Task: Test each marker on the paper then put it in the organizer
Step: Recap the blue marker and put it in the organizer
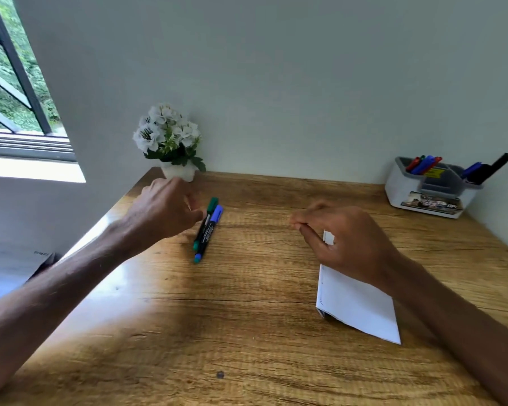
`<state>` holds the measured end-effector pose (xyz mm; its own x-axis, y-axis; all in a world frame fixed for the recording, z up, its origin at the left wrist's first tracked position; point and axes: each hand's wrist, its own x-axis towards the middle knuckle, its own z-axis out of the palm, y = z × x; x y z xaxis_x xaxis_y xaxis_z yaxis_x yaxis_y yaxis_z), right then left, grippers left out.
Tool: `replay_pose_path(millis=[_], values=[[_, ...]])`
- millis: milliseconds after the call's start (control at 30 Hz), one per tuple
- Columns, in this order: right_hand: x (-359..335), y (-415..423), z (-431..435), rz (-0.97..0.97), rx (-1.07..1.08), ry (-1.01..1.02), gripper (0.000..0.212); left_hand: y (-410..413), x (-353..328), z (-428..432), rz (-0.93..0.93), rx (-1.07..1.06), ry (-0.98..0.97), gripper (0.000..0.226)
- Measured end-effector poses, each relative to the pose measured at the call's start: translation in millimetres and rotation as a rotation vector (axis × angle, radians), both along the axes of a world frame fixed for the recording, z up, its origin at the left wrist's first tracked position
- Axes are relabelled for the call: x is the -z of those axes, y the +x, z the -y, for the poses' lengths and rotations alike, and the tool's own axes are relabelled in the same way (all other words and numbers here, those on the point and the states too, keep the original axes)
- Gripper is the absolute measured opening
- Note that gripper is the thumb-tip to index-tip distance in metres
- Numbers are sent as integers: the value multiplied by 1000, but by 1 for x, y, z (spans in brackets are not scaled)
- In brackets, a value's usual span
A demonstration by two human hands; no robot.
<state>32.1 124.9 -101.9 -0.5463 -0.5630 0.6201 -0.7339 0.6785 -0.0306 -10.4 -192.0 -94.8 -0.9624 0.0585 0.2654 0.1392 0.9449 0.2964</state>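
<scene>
Two markers lie side by side on the wooden desk, a green-capped marker (pixel 211 205) and a blue-capped marker (pixel 212 227). My left hand (pixel 165 208) reaches in from the left with loosely curled fingers. Its thumb tip is right at the green marker's barrel, and both markers still lie flat. My right hand (pixel 348 244) hovers over the top of a folded white paper (pixel 361 309), fingers held together and pointing left, holding nothing. A white and grey organizer (pixel 405 190) at the back right corner holds several red, blue and black markers.
A white pot of white flowers (pixel 170 142) stands at the back left of the desk (pixel 247 332), just behind my left hand. A window (pixel 9 92) is on the left, and the wall runs along the desk's back and right edges.
</scene>
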Motion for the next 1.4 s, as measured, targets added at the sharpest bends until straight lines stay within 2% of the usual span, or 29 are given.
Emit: replay_pose_path(millis=[133, 333, 533, 667, 767, 933, 1067, 1167, 1300, 1400], values=[[-6, -1, -10, 26, 58, -20, 19, 8, 4, -11, 39, 64, -45, 13], [-15, -8, -29, 32, 168, -73, 19, 19, 4, -24, -95, 88, -79, 8], [-16, -7, -30, 33, 174, -90, 18, 28, 11, -42, -72, 47, -178, 37], [-14, -4, -22, 52, 146, -71, 16, 36, 15, -53, -54, 84, -110, 38], [-12, -1, -16, 73, 118, -94, 15, 41, 19, -61, -99, 151, 59, 36], [-9, 12, 4, 276, 11, -350, 11, 51, 22, -74, -249, 299, 316, 31], [-9, 19, 18, 561, -55, -613, 24, 62, 20, -83, -381, 413, 359, 28], [-8, 18, 19, 690, -122, -768, 20, 67, 18, -88, -459, 439, 341, 28], [-11, 19, 19, 719, -182, -877, 19, 68, 17, -91, -494, 451, 304, 22], [-15, 16, 13, 609, -191, -937, 19, 68, 20, -90, -483, 455, 294, 18]])
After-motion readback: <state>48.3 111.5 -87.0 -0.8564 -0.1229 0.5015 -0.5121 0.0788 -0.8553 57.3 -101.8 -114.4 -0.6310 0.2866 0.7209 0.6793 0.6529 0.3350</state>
